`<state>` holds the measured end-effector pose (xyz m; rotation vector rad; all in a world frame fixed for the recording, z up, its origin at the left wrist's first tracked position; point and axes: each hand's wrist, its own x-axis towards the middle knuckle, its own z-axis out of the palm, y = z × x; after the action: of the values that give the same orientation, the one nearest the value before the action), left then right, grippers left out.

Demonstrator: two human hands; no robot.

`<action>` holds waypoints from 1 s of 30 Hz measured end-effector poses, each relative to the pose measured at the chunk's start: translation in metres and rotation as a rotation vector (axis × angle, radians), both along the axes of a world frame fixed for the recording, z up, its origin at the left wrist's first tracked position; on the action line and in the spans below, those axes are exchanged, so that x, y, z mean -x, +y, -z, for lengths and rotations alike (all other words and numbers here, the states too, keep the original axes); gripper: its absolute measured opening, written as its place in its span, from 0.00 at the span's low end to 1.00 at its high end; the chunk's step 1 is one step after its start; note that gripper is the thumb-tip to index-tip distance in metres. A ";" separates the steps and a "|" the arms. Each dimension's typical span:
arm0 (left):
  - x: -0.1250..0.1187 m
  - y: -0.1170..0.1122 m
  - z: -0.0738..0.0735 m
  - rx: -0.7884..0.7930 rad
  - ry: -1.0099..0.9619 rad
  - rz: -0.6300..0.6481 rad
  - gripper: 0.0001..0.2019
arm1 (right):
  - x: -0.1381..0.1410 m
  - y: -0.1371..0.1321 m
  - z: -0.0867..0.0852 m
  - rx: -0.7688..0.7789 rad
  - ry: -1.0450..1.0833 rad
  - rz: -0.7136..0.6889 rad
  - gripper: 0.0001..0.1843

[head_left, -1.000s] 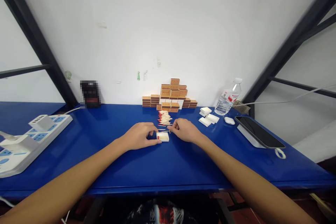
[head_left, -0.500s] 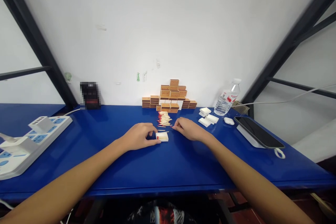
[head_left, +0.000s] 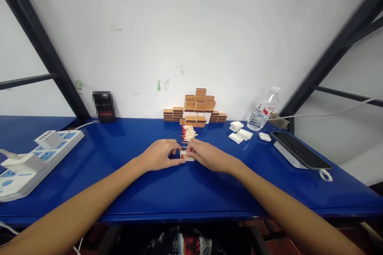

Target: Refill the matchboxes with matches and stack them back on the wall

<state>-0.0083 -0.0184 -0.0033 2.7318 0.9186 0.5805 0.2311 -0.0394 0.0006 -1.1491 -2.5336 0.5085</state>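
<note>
A small white matchbox tray [head_left: 186, 155] with red-tipped matches in it lies on the blue table [head_left: 185, 187]. My left hand [head_left: 160, 154] grips its left side with thumb and fingers. My right hand [head_left: 206, 154] is closed over the tray's right side, fingertips pinched at the matches; what they hold is too small to tell. Just behind the tray lies a loose pile of matches [head_left: 188, 133].
Brown matchboxes [head_left: 196, 109] are stacked against the wall. White empty trays [head_left: 240, 132], a water bottle [head_left: 263, 110], a white earbud case [head_left: 265, 136] and a phone [head_left: 301, 150] are at the right. A white power strip [head_left: 32, 157] sits at the left.
My right hand has moved left from beside the match pile onto the tray. The left hand stays on the tray.
</note>
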 end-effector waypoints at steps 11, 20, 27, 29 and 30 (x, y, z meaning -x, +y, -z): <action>-0.001 -0.005 -0.004 0.044 -0.008 0.021 0.15 | -0.010 0.021 0.008 -0.192 0.110 0.105 0.03; -0.004 -0.008 -0.003 0.049 -0.004 0.060 0.15 | -0.015 0.026 0.013 -0.034 0.016 0.102 0.05; -0.002 -0.003 -0.003 0.045 -0.003 0.034 0.15 | -0.004 0.029 0.016 -0.093 0.076 0.126 0.04; -0.002 -0.003 -0.002 0.039 -0.003 0.041 0.15 | -0.001 0.030 0.019 -0.096 0.065 0.117 0.02; -0.003 -0.004 -0.002 0.038 -0.003 0.042 0.15 | -0.001 0.031 0.020 -0.101 0.067 0.112 0.02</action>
<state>-0.0058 -0.0222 -0.0016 2.7085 0.8604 0.5539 0.2319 -0.0088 -0.0194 -1.2075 -2.3938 0.3795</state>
